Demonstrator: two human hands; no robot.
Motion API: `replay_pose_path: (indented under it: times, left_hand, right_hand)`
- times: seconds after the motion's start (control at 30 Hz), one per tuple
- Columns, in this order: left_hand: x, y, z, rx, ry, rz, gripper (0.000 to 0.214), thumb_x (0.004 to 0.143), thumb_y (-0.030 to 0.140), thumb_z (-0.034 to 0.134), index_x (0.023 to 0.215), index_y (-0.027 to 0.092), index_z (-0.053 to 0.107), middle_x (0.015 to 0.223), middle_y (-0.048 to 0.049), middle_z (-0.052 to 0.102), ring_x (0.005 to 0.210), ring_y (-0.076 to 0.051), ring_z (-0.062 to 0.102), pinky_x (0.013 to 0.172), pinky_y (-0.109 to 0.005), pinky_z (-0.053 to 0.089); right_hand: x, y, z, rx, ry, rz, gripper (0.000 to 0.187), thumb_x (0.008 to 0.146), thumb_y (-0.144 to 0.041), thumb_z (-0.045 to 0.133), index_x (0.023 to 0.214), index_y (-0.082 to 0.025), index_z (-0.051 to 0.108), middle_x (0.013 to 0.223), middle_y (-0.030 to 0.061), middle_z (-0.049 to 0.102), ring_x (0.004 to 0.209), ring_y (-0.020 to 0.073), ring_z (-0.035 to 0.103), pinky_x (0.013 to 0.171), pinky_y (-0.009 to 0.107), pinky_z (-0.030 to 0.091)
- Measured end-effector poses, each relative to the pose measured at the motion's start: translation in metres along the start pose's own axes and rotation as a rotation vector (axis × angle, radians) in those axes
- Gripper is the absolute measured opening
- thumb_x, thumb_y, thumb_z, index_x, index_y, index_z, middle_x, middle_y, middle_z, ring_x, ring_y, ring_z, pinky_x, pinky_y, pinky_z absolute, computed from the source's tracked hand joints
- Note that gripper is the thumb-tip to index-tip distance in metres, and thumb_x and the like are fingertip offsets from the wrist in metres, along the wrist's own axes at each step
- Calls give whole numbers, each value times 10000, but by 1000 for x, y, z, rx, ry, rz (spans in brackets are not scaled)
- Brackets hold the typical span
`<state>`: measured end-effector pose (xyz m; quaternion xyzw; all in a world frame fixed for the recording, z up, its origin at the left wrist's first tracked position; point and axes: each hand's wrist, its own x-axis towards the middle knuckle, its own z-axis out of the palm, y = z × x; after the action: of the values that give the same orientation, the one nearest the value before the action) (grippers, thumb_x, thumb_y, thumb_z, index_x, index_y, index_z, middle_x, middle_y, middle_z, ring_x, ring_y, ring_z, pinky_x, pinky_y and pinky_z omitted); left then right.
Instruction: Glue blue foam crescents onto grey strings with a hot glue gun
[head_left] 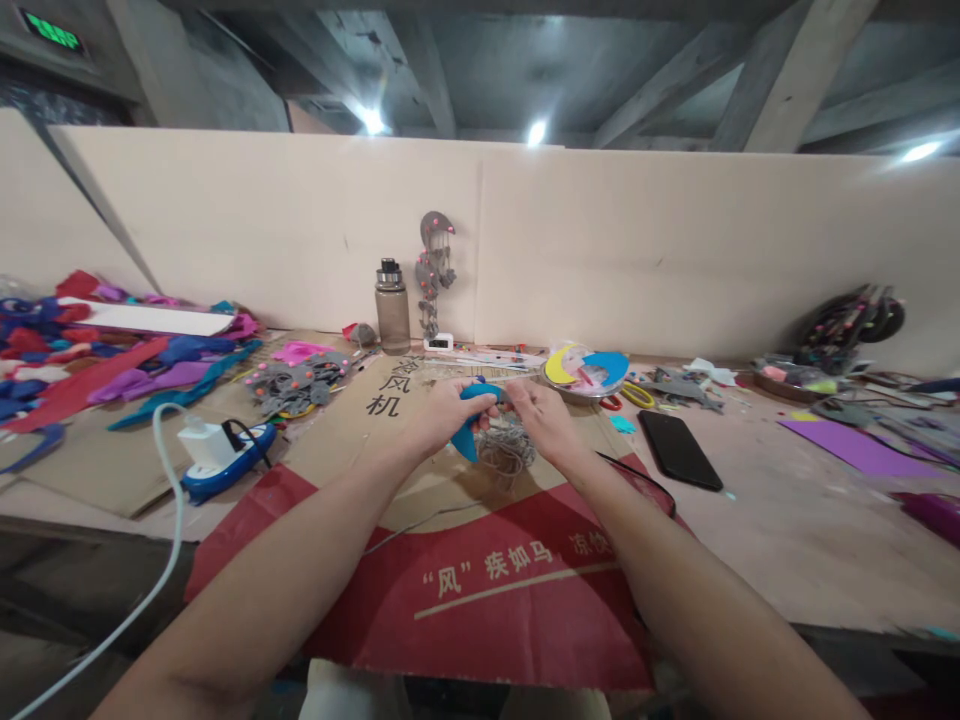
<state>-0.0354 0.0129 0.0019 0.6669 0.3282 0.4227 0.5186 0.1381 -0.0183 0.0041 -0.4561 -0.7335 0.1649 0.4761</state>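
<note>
Over the cardboard sheet (525, 630), my left hand (448, 415) is closed on a blue crescent-shaped felt piece (465, 440), whose pointed end hangs down below the fingers. My right hand (541, 412) is pinched close beside it, with its fingertips near the felt's upper edge. Whatever lies between those fingertips is too small to make out. Just under both hands is a tangle of grey cord (507, 450), and one strand runs from that area across the cardboard toward the lower left.
Left lie coloured felt scraps (135, 375), grey felt pieces with pink dots (300, 380) and a blue power strip (229, 465). Behind stand a bottle (393, 315) and a hanging grey ornament (435, 265). A phone (679, 450), yellow-handled scissors (637, 396) and a dish (559, 378) lie right.
</note>
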Motion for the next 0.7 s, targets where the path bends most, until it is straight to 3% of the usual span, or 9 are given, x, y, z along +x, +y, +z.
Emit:
replay_pose_path:
  times: [0.13, 0.33, 0.43, 0.7]
  left_hand:
    - [-2, 3, 3, -47, -50, -20, 243, 754, 396, 706, 720, 165, 640, 610, -2, 627, 495, -85, 543, 481, -199, 419]
    - [2, 2, 0, -412, -37, -99, 170, 706, 260, 740, 725, 117, 650, 658, -14, 627, 474, -45, 497, 447, -164, 392]
    - [5, 1, -3, -559, -18, -147, 158, 697, 214, 737, 698, 88, 641, 645, -21, 609, 458, -27, 458, 419, -144, 365]
    - [2, 3, 6, -554, -22, -189, 123, 696, 168, 716, 702, 65, 649, 618, -26, 603, 442, -33, 465, 400, -144, 373]
  right_hand:
    - [0, -6, 1, -90, -24, -77, 397, 917, -460, 464, 649, -182, 554, 659, 4, 574, 659, 132, 491, 669, 261, 348]
    - [1, -6, -3, 267, -17, 168, 638, 891, -718, 240, 684, -194, 539, 572, -11, 461, 549, 132, 427, 548, 272, 326]
    - [1, -5, -2, 323, 47, 164, 684, 864, -764, 187, 649, -203, 514, 550, -10, 432, 529, 131, 410, 534, 277, 312]
    - [-2, -3, 6, 72, 112, 6, 445, 912, -526, 440, 624, -190, 489, 587, -23, 457, 582, 114, 409, 589, 256, 307]
